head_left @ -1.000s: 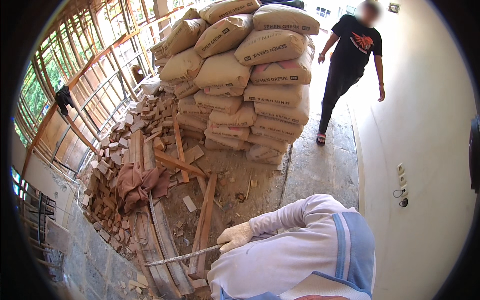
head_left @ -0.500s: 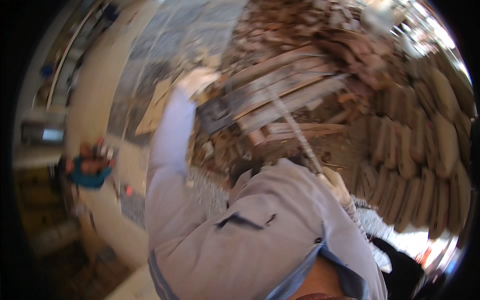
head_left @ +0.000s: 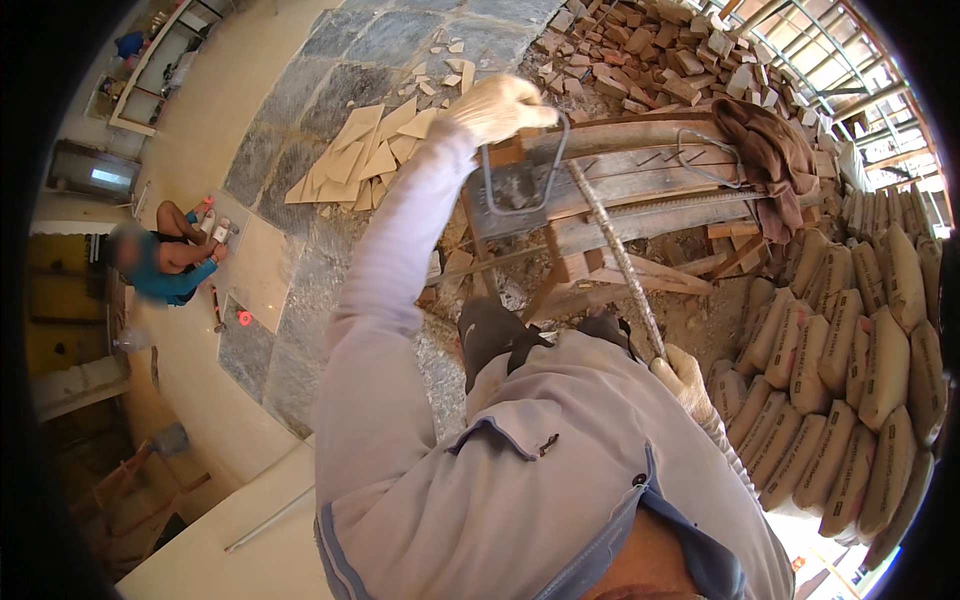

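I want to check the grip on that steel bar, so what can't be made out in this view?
Head view only:
- Lower end of the steel bar: hidden inside the gloved right hand.
- Left hand fingers: glove hides them where they grip the bench top.
- Feet: covered by the person's own shirt.
- Crouching person: blurred.

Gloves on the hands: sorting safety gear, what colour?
Off-white gloves on the left hand and right hand; head view.

Stacked tan sacks (head_left: pixel 850 360) fill the right side. A heap of broken bricks (head_left: pixel 660 50) lies at the top, a brown cloth (head_left: pixel 765 150) draped beside it. Cut tile pieces (head_left: pixel 370 150) are scattered over the grey stone floor (head_left: pixel 300 300). A person in a blue shirt (head_left: pixel 165 265) crouches at left.
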{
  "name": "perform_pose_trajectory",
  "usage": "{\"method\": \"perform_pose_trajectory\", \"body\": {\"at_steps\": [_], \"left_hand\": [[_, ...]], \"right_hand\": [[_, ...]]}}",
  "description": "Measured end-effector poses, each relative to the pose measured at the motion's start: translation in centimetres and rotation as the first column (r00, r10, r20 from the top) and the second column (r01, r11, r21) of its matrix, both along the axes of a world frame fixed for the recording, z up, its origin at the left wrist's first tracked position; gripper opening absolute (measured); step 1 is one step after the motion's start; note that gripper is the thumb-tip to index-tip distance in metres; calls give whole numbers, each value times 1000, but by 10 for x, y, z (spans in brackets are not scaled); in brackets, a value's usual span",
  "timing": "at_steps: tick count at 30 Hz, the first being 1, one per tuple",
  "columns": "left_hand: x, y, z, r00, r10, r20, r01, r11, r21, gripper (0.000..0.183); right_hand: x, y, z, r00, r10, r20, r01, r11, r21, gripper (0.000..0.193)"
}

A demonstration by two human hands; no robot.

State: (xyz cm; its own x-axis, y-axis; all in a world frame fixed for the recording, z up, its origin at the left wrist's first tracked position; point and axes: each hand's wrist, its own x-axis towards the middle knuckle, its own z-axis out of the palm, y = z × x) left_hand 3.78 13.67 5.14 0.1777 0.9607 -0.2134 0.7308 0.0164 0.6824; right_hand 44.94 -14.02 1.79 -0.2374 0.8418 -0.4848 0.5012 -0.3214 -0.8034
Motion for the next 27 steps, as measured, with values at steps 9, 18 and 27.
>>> {"method": "perform_pose_trajectory", "body": {"at_steps": [9,18,27], "left_hand": [[7,-10,11,988,7,151,12,993,-121,40],[-2,-23,-13,920,54,388,7,988,-154,45],[8,18,4,971,47,235,42,932,-360,54]], "right_hand": [[-127,-110,50,969,-247,-28,244,967,-77,45],[-182,-157,87,872,-482,-87,446,854,-267,41],[-178,-175,50,981,-191,42,174,949,262,42]]}}
